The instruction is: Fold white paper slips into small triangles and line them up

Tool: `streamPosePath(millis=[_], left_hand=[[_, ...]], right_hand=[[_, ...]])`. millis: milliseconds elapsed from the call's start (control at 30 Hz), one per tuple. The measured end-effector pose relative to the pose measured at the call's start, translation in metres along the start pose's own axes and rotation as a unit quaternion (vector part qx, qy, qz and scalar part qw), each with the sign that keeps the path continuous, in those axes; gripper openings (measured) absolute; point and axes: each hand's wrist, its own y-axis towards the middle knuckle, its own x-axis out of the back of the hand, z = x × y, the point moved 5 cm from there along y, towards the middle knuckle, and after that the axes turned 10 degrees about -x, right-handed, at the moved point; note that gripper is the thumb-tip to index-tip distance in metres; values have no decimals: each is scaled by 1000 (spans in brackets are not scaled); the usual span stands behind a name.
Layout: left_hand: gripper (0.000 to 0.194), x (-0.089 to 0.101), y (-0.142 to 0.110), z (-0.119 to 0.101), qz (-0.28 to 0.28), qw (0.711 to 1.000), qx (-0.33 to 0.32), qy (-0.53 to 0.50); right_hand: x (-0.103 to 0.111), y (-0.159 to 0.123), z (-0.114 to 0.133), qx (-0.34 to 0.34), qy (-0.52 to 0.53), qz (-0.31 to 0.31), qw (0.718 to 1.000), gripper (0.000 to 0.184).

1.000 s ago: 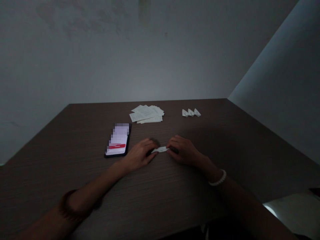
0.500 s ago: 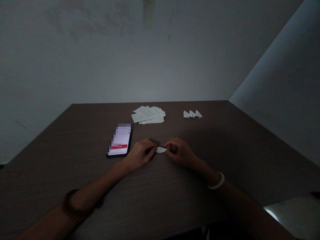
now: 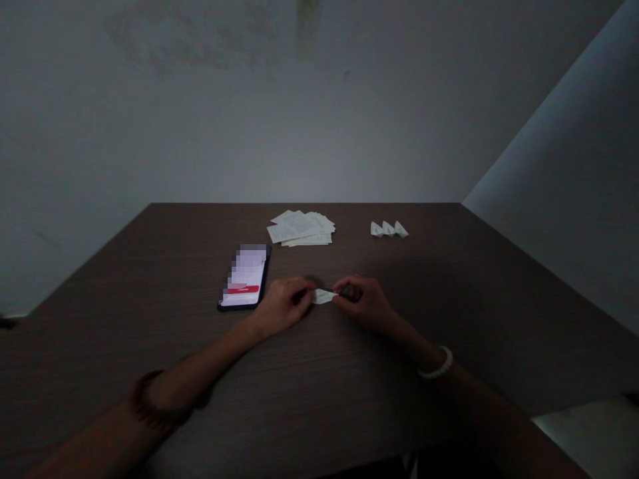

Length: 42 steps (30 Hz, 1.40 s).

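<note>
A small folded strip of white paper (image 3: pixel 323 296) lies at the middle of the dark wooden table (image 3: pixel 449 319). My left hand (image 3: pixel 283 306) pinches its left end with curled fingers. My right hand (image 3: pixel 363 301) pinches its right end, fingers bent over it. Both hands rest low on the tabletop. A dark bracelet is on my left wrist and a white bead bracelet on my right wrist.
A phone (image 3: pixel 245 285) with a lit screen lies just left of my left hand. Farther back sits a loose pile of white paper slips (image 3: pixel 301 228). Three small folded paper pieces (image 3: pixel 389 229) stand in a row at the back right. Walls close off the far and right sides.
The paper strip looks shorter between my hands, and my fingers have closed in on it. The view has shifted slightly, so everything sits a little further right.
</note>
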Motion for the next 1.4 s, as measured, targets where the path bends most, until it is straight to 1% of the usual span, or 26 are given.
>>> streamPosePath(millis=[100, 167, 433, 733, 933, 1033, 1167, 1300, 1400], left_hand=[[16, 0, 0, -1, 4, 1000, -7, 11], [16, 0, 0, -1, 5, 1000, -10, 17], [16, 1, -1, -4, -4, 1000, -23, 18], [17, 4, -4, -7, -39, 997, -60, 12], [17, 3, -2, -12, -20, 997, -73, -15], [21, 2, -1, -14, -17, 997, -71, -21], [21, 3, 2, -15, -11, 998, -59, -25], [22, 5, 2, -13, -8, 999, -38, -16], [21, 6, 1, -9, -9, 1000, -24, -9]], right_hand=[[0, 1, -2, -19, 10, 15, 1000, 10], [1, 1, -2, -25, 21, 24, 999, 11], [0, -1, 2, 3, 47, 38, 998, 13], [-1, 0, 2, 19, 13, 31, 999, 14], [-1, -1, 2, 35, -21, -8, 999, 10], [2, -2, 5, 56, -50, -48, 996, 8], [9, -6, 13, 98, -87, -100, 986, 6], [12, -7, 15, 112, -112, -124, 979, 7], [12, -8, 16, 122, -132, -128, 975, 8]])
